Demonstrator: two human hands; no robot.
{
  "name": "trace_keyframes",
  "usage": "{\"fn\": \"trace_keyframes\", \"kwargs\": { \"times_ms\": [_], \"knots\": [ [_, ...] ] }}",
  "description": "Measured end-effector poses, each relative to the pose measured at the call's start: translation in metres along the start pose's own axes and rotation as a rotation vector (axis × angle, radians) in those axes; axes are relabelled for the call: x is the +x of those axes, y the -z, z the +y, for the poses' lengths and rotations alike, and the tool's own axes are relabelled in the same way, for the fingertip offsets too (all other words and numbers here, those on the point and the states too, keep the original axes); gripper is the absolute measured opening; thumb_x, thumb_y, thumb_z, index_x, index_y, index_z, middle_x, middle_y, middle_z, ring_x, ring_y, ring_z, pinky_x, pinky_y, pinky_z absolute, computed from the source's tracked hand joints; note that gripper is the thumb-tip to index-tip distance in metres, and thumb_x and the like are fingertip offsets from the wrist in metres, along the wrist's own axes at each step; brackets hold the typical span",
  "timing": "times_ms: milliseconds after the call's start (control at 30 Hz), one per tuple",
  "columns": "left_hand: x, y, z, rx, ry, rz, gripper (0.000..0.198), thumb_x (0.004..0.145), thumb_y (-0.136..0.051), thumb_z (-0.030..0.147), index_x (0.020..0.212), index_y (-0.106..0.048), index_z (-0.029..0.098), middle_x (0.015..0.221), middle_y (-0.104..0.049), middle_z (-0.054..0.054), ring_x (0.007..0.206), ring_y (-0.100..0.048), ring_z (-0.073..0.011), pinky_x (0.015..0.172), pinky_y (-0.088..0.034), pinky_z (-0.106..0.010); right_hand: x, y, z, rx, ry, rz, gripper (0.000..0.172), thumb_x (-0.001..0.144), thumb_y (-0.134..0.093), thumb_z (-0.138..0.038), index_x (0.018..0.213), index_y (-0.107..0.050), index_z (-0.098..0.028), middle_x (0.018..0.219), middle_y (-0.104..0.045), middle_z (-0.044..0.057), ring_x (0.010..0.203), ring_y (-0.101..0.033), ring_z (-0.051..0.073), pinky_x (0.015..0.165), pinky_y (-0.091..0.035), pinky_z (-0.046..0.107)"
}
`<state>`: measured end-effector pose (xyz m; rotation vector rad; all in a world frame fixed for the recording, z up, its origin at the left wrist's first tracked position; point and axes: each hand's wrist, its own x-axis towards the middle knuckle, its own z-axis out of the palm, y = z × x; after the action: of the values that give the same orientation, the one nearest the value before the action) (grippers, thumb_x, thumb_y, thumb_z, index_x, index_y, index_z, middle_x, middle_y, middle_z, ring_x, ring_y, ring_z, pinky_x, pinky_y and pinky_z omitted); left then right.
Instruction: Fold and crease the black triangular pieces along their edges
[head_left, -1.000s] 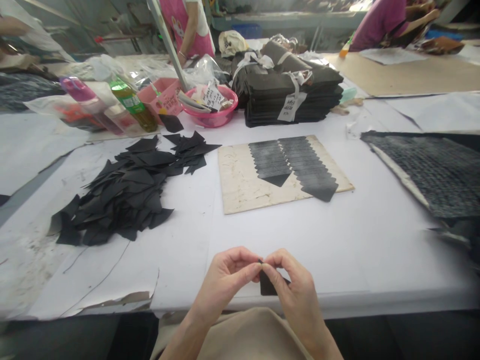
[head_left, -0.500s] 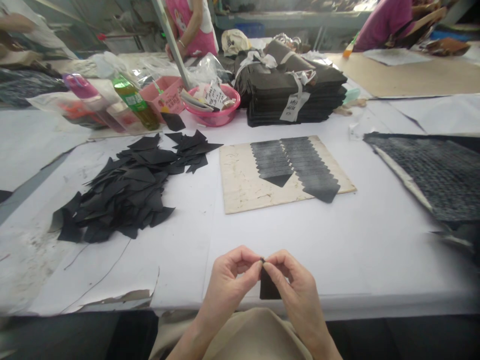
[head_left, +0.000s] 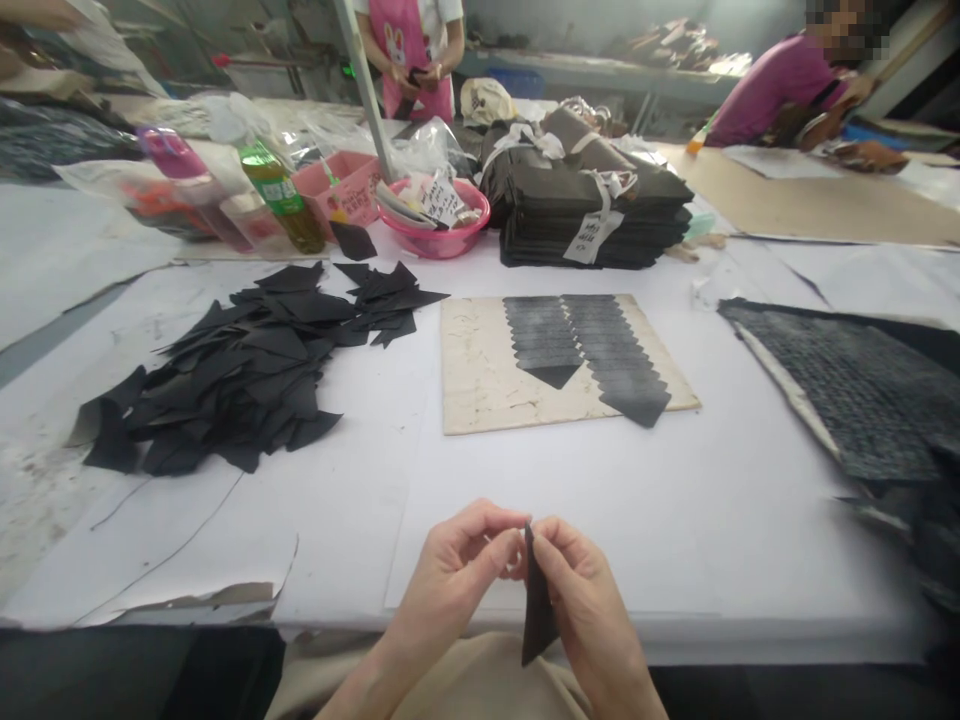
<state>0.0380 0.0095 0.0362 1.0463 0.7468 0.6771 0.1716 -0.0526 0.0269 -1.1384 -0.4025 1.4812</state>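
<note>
Both hands meet just above my lap at the table's near edge. My right hand (head_left: 589, 575) pinches a small black fabric-like piece (head_left: 537, 615) between thumb and fingers, and the piece hangs down nearly edge-on. My left hand (head_left: 469, 560) is closed, its thumb and forefinger at the piece's top edge. Beyond the hands lies a pale board (head_left: 480, 390) bearing two overlapping rows of similar black pieces (head_left: 544, 335), each ending in a point towards me. A loose heap of black pieces (head_left: 240, 380) spreads over the white table (head_left: 337, 560) to the left.
A pink basin (head_left: 442, 240), a pink box (head_left: 341, 190), a green bottle (head_left: 281, 200) and a tied black stack (head_left: 592, 225) stand at the back. Dark textured material (head_left: 862, 390) lies on the right. Two people (head_left: 409, 60) (head_left: 780, 90) work across the room.
The black piece has turned from facing me to nearly edge-on, and its lower end hangs lower. My left fingertips have loosened slightly at its top. The view has shifted a little.
</note>
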Motion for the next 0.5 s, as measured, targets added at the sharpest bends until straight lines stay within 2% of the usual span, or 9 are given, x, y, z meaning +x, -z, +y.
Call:
{"fn": "trace_keyframes", "kwargs": {
  "times_ms": [133, 300, 433, 500],
  "knots": [
    [0.000, 0.003, 0.001, 0.111, -0.127, -0.034, 0.017, 0.092, -0.062, 0.031, 0.101, -0.070, 0.018, 0.095, -0.058, -0.006, 0.091, -0.057, -0.0176, 0.078, -0.047, -0.027, 0.006, 0.003, 0.009, 0.149, -0.028, -0.049, 0.023, 0.088, -0.068, -0.038, 0.080, -0.064, -0.017, 0.070, -0.056, 0.000, 0.066, -0.049, 0.011, 0.061, -0.040, 0.021],
    [0.001, 0.003, -0.004, 0.121, -0.141, -0.018, 0.014, 0.091, -0.063, 0.030, 0.096, -0.071, 0.019, 0.097, -0.058, -0.006, 0.095, -0.056, -0.0177, 0.088, -0.044, -0.029, 0.008, 0.001, 0.016, 0.186, -0.059, -0.117, 0.023, 0.087, -0.068, -0.040, 0.092, -0.069, -0.018, 0.083, -0.061, 0.005, 0.079, -0.055, 0.017, 0.069, -0.046, 0.027],
    [0.002, 0.004, -0.007, 0.006, -0.066, -0.026, 0.016, 0.089, -0.066, 0.032, 0.091, -0.069, 0.017, 0.101, -0.058, -0.007, 0.094, -0.057, -0.0189, 0.082, -0.046, -0.028, 0.007, -0.003, 0.020, 0.104, -0.062, -0.021, 0.025, 0.083, -0.072, -0.043, 0.084, -0.067, -0.018, 0.077, -0.059, 0.002, 0.075, -0.053, 0.015, 0.068, -0.045, 0.025],
    [0.003, 0.005, -0.005, -0.009, -0.036, -0.011, 0.017, 0.088, -0.067, 0.033, 0.087, -0.068, 0.016, 0.103, -0.060, -0.007, 0.097, -0.057, -0.0201, 0.086, -0.045, -0.030, 0.006, -0.003, 0.019, 0.000, -0.029, 0.056, 0.028, 0.082, -0.072, -0.043, 0.077, -0.063, -0.018, 0.074, -0.057, 0.000, 0.070, -0.051, 0.013, 0.067, -0.045, 0.024]
  ]
}}
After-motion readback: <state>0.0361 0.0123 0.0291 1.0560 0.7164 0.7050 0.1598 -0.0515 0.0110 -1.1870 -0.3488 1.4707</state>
